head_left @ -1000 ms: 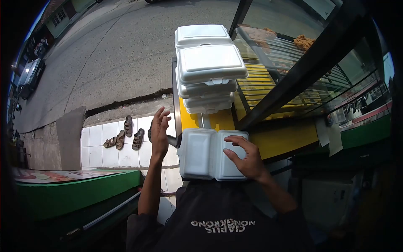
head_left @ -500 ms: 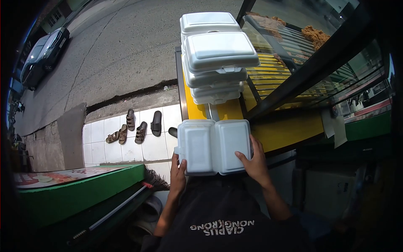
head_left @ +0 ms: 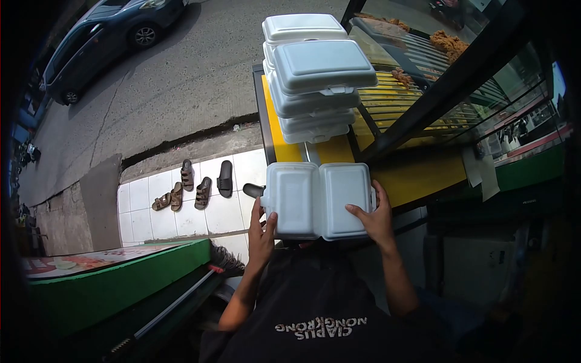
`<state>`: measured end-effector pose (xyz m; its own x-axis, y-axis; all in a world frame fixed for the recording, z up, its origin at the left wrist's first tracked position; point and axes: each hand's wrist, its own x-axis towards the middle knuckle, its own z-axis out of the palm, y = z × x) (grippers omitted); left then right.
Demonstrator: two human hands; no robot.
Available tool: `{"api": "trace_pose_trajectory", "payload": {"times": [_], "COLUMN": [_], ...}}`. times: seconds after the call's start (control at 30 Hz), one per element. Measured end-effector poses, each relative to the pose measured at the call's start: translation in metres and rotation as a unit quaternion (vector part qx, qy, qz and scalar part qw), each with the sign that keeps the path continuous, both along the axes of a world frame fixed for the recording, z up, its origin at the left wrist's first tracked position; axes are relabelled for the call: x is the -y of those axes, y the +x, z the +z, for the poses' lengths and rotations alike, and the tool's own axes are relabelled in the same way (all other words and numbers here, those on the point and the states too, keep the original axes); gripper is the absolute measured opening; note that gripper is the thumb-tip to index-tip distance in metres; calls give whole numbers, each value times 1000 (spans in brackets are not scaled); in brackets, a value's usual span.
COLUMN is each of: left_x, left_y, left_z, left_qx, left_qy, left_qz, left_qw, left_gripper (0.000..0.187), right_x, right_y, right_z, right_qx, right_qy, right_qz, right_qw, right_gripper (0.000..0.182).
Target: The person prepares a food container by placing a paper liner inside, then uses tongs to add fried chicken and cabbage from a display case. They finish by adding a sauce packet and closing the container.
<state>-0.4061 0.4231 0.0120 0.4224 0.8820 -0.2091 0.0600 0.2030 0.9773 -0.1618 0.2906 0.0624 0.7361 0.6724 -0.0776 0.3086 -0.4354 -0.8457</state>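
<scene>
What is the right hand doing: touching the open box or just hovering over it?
Touching. The head view shows the right hand's thumb resting on the open box, fingers around its edge.

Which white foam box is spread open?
The rectangular white foam box between the left hand and right hand; the stacked boxes beyond it are closed.

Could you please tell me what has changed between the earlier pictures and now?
The left hand, first raised in the air, has come down and taken hold of the unfolded foam box at its left edge; the right hand now grips its right edge. The car has come closer along the road. The stacked foam boxes and sandals stayed put.
</scene>
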Motion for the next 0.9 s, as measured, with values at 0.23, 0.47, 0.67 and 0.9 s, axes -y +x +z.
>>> {"api": "trace_pose_trajectory", "payload": {"times": [0.23,0.47,0.67,0.9], "left_x": [0,20,50,132], "left_y": [-10,2,51,130], "left_z": [30,81,86,59], "left_qx": [-6,413,397,231], "left_qy": [90,-104,-223,-371], "left_qz": [3,-1,-111,-216], "left_qw": [996,905,883,873], "left_gripper": [71,70,77,67], "right_x": [-6,31,76,186], "right_y": [-12,-10,-14,8], "right_z": [27,57,52,32], "right_qx": [-193,-447,-500,-522], "right_qy": [184,267,313,399], "right_qz": [-39,-91,-136,-180], "right_qw": [963,849,796,732], "right_gripper": [58,44,41,43]}}
